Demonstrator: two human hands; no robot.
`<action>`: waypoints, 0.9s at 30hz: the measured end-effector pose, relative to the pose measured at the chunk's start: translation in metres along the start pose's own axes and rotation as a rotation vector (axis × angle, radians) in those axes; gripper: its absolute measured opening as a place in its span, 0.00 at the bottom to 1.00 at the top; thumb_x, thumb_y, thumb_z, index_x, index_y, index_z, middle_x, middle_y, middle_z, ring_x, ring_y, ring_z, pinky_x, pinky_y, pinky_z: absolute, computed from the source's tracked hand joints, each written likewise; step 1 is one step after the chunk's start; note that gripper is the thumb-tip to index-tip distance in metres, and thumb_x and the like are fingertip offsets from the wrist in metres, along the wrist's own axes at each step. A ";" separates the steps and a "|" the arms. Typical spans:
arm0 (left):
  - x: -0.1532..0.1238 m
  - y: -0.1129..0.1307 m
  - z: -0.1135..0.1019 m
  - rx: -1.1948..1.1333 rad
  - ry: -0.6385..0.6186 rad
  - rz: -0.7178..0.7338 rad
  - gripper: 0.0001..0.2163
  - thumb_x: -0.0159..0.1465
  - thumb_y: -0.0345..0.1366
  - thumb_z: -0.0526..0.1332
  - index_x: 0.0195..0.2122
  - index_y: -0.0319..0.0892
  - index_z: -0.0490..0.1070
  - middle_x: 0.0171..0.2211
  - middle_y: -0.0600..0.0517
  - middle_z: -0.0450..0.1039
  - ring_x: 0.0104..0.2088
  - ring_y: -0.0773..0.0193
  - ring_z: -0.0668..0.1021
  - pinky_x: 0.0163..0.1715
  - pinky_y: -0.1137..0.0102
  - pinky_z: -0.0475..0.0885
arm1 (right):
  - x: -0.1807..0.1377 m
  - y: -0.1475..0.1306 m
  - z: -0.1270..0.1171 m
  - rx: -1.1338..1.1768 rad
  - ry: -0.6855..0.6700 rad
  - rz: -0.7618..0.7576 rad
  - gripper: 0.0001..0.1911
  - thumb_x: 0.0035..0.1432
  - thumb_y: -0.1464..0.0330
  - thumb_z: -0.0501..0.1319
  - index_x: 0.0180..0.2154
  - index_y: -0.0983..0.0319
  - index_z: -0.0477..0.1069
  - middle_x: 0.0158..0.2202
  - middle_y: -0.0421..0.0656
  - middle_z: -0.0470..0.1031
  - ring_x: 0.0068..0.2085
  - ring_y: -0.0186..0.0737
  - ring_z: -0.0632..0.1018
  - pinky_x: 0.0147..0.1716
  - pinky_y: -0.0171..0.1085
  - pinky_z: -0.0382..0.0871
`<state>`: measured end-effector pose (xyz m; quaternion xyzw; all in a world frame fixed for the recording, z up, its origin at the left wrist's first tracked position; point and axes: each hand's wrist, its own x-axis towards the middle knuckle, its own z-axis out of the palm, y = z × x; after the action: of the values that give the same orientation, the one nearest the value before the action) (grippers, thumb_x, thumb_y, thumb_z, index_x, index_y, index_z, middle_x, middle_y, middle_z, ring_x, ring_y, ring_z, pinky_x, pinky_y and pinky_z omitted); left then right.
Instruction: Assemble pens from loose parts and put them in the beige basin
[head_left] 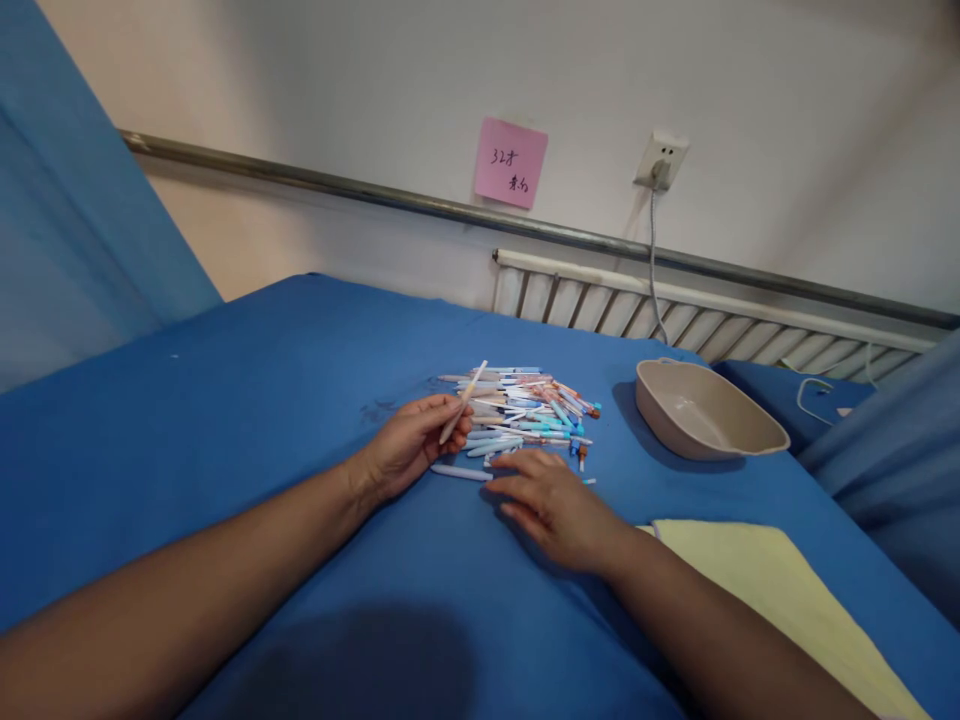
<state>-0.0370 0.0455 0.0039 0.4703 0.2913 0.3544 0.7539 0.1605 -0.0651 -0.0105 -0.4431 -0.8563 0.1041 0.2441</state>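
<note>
A heap of several thin pens (525, 410) in white, blue and pink lies on the blue cloth (262, 400) near the middle. My left hand (411, 443) pinches one pale pen (463, 402), holding it tilted up at the heap's left edge. My right hand (551, 503) rests palm down on the cloth just in front of the heap. Its fingers are stretched out and its fingertips touch a white pen (461, 472) lying flat.
A beige oval basin (705, 410) stands to the right of the heap. A pale yellow cloth (787, 590) lies at the front right. Behind are a wall with a pink note (510, 163), a socket with a cable (660, 160) and a radiator (675, 310).
</note>
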 end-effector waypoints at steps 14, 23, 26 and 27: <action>0.001 -0.005 -0.003 -0.004 -0.060 -0.081 0.08 0.63 0.34 0.57 0.35 0.35 0.71 0.26 0.48 0.74 0.24 0.68 0.75 0.27 0.75 0.70 | 0.002 0.002 0.003 -0.091 -0.046 0.092 0.13 0.61 0.65 0.54 0.46 0.57 0.71 0.46 0.46 0.71 0.48 0.44 0.68 0.49 0.46 0.58; 0.000 -0.006 -0.002 0.040 -0.080 -0.126 0.07 0.61 0.34 0.59 0.37 0.35 0.71 0.28 0.47 0.75 0.24 0.69 0.75 0.25 0.75 0.69 | -0.002 0.036 -0.006 0.041 0.227 0.252 0.09 0.60 0.67 0.54 0.35 0.60 0.73 0.41 0.45 0.73 0.43 0.42 0.71 0.45 0.42 0.61; -0.001 -0.005 0.000 0.065 -0.105 -0.137 0.05 0.59 0.34 0.62 0.34 0.37 0.70 0.29 0.49 0.74 0.25 0.69 0.75 0.24 0.75 0.68 | -0.003 0.057 -0.011 0.211 0.471 0.454 0.12 0.59 0.63 0.53 0.31 0.60 0.72 0.32 0.43 0.73 0.34 0.39 0.72 0.35 0.37 0.64; -0.001 -0.004 0.000 0.074 -0.116 -0.141 0.05 0.59 0.34 0.62 0.34 0.37 0.70 0.29 0.50 0.74 0.25 0.69 0.74 0.25 0.75 0.68 | -0.004 0.064 -0.012 0.261 0.522 0.532 0.13 0.58 0.61 0.53 0.29 0.61 0.71 0.28 0.41 0.72 0.31 0.38 0.71 0.31 0.36 0.63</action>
<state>-0.0366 0.0431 0.0006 0.4960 0.2923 0.2617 0.7747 0.2137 -0.0310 -0.0269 -0.6264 -0.6003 0.1554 0.4724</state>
